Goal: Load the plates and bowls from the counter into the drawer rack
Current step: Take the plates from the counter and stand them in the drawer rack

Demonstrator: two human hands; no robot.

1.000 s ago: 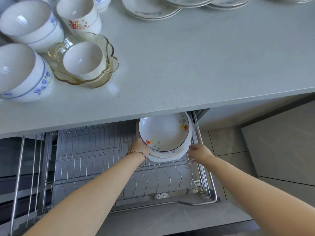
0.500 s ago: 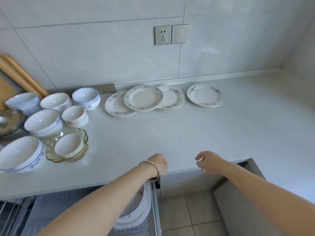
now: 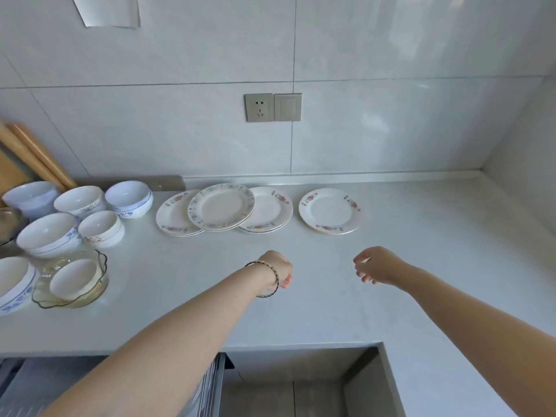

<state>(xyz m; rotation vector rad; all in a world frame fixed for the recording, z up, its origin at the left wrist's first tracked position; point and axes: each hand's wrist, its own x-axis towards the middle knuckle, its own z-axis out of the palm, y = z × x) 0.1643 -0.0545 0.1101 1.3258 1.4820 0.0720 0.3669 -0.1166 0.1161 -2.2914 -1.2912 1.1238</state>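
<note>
Head view: small white bowl (image 3: 75, 279) nested in amber glass dish (image 3: 101, 261); left hand (image 3: 278, 270), right hand (image 3: 376, 266) loosely curled, empty, over desk (image 3: 436, 266).

My left forearm (image 3: 168, 350) hides most of the metal wire drawer rack (image 3: 215, 386); I can't tell what it holds. The left edge cuts off the large white blue-flowered bowl (image 3: 12, 281).

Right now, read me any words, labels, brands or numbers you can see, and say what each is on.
None: no words, numbers or brand marks can be read.
The wall socket and switch show no lettering.
The sheet on the wall looks blank.
The plates and bowls carry only flower patterns.
</note>
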